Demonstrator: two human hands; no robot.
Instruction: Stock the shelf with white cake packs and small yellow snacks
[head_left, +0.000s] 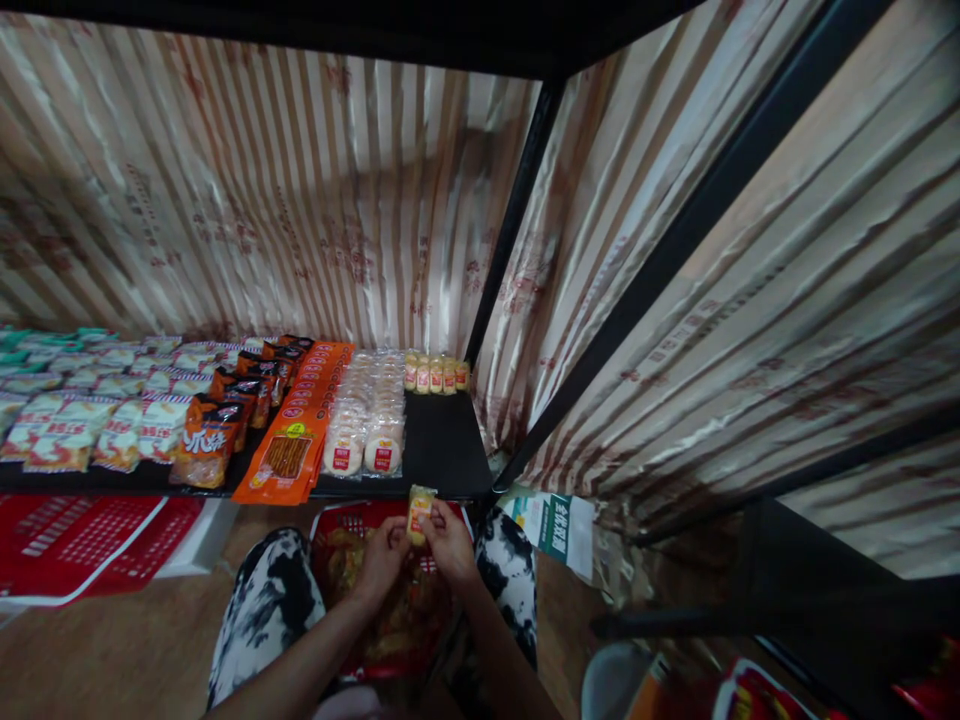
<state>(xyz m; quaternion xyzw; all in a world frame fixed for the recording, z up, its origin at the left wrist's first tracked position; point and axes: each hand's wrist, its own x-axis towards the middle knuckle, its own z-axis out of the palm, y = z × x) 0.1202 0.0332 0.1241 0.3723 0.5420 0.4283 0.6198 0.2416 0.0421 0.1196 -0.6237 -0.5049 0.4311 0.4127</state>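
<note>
Both of my hands hold one small yellow snack packet (419,508) just below the front edge of a black shelf (442,450). My left hand (384,560) pinches it from the left, my right hand (450,542) from the right. Under my hands a red basket (390,620) with more yellow packets rests between my knees. A short row of the same yellow packets (436,374) stands at the back right of the shelf. To its left lie rows of white round-cake packets (367,420), orange packets (296,440) and dark orange bags (217,430).
Further left on the shelf lie white and green snack bags (82,410). Red flat baskets (82,545) lie on the floor at left. Black frame posts (517,210) and striped curtain surround the shelf. A green-and-white carton (559,528) sits on the floor at right.
</note>
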